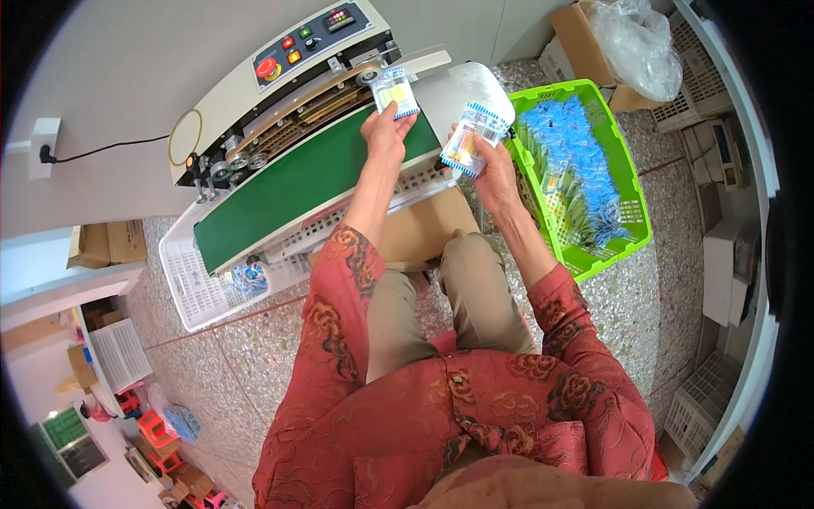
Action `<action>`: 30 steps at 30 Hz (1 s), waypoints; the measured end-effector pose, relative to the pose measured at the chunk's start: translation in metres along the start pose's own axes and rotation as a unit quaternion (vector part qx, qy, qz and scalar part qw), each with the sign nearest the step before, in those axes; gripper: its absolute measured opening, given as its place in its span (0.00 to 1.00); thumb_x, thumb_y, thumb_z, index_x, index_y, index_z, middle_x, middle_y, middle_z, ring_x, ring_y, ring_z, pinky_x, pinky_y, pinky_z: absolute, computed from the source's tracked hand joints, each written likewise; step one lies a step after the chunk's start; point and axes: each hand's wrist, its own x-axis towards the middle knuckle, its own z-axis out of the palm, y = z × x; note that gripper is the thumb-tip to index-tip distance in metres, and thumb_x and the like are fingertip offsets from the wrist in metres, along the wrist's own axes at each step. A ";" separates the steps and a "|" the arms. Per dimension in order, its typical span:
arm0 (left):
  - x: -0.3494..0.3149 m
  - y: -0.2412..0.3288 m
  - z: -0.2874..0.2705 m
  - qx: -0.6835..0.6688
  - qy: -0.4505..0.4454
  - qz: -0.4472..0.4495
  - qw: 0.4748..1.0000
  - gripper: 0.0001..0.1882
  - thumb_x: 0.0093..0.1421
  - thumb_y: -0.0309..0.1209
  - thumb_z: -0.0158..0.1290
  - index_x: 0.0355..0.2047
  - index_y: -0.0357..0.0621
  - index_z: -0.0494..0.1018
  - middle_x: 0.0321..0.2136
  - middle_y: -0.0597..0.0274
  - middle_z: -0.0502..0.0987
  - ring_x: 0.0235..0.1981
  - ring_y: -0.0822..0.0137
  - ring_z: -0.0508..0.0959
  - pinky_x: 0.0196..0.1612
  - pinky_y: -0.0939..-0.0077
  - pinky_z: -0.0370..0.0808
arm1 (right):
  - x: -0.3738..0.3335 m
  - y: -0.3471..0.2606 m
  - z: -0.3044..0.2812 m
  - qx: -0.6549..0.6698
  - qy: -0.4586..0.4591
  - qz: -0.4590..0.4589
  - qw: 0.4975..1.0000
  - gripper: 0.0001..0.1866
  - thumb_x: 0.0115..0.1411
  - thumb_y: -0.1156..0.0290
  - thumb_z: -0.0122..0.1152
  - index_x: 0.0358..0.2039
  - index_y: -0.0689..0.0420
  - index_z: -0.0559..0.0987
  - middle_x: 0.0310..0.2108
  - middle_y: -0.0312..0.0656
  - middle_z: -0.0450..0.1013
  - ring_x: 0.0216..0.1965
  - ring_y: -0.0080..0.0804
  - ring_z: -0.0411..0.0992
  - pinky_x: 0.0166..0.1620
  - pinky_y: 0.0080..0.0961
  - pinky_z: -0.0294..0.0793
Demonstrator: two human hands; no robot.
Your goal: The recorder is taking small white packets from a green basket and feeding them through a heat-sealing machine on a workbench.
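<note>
Left fingers [391,111] grip one packet [393,89], long axis pointing away (seemingly tilted left), right fingers [487,149] another packet [466,138], slanting rightward.

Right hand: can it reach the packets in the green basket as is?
Probably yes: the open-topped green basket stands just beside the right hand, nothing visibly covering the packets inside. But the hand holds another packet, which may hamper grabbing.

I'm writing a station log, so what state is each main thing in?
Left blue-edged clear plastic packet: held in left grip
Right blue-edged clear plastic packet: held in right grip
Long green conveyor belt: motion cannot be told
Dark rectangular digital display: lit
Black power plug: in white wall socket
Bright green plastic basket: open, holding blue packets
Brown cardboard box: topped by clear plastic bag
</note>
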 end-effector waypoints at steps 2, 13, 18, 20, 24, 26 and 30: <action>0.000 0.004 -0.007 -0.021 0.014 0.009 1.000 0.11 0.55 0.23 0.46 0.38 0.29 0.65 0.32 0.48 0.73 0.30 0.57 0.76 0.30 0.71 0.78 | -0.001 0.002 0.000 0.002 -0.003 0.003 1.000 0.18 0.57 0.71 0.47 0.48 0.63 0.64 0.44 0.47 0.69 0.44 0.35 0.69 0.48 0.32 0.69; -0.020 0.032 -0.068 -0.152 0.042 -0.031 0.987 0.15 0.52 0.33 0.55 0.35 0.34 0.66 0.32 0.50 0.73 0.34 0.59 0.75 0.37 0.75 0.76 | 0.004 0.009 0.014 0.012 -0.061 0.046 0.997 0.17 0.58 0.71 0.46 0.48 0.63 0.64 0.45 0.46 0.68 0.44 0.33 0.69 0.48 0.30 0.69; -0.064 0.024 -0.039 0.000 -0.092 -0.146 0.985 0.19 0.55 0.41 0.51 0.36 0.36 0.67 0.33 0.54 0.73 0.34 0.64 0.75 0.37 0.75 0.74 | 0.004 0.010 0.020 0.005 -0.053 0.044 0.998 0.17 0.59 0.70 0.45 0.48 0.63 0.64 0.45 0.46 0.68 0.44 0.32 0.68 0.48 0.29 0.68; -0.077 0.022 -0.023 0.177 -0.183 -0.111 0.961 0.22 0.56 0.45 0.48 0.38 0.37 0.67 0.34 0.57 0.73 0.32 0.69 0.75 0.35 0.76 0.73 | 0.003 0.009 0.023 -0.005 -0.062 0.041 0.997 0.17 0.59 0.69 0.45 0.48 0.63 0.64 0.45 0.45 0.68 0.44 0.31 0.68 0.48 0.28 0.68; -0.084 0.014 -0.006 0.235 -0.199 -0.097 0.947 0.14 0.57 0.39 0.48 0.33 0.40 0.71 0.27 0.64 0.75 0.25 0.77 0.74 0.26 0.83 0.71 | 0.002 0.005 0.026 -0.021 -0.066 0.045 0.997 0.17 0.59 0.68 0.46 0.46 0.62 0.66 0.44 0.44 0.69 0.42 0.28 0.69 0.46 0.26 0.69; -0.084 0.008 -0.002 0.230 -0.196 -0.070 0.951 0.11 0.57 0.36 0.49 0.31 0.40 0.72 0.25 0.65 0.75 0.23 0.78 0.73 0.24 0.85 0.70 | 0.003 0.005 0.021 -0.025 -0.061 0.045 0.997 0.16 0.58 0.68 0.48 0.45 0.62 0.67 0.42 0.42 0.70 0.40 0.26 0.69 0.45 0.24 0.69; -0.083 -0.002 0.002 0.214 -0.148 0.017 0.965 0.06 0.55 0.29 0.51 0.27 0.39 0.72 0.21 0.67 0.74 0.19 0.80 0.72 0.21 0.88 0.68 | 0.007 0.012 0.012 -0.163 -0.014 0.002 0.987 0.15 0.54 0.68 0.56 0.41 0.60 0.71 0.37 0.38 0.72 0.34 0.20 0.70 0.38 0.19 0.69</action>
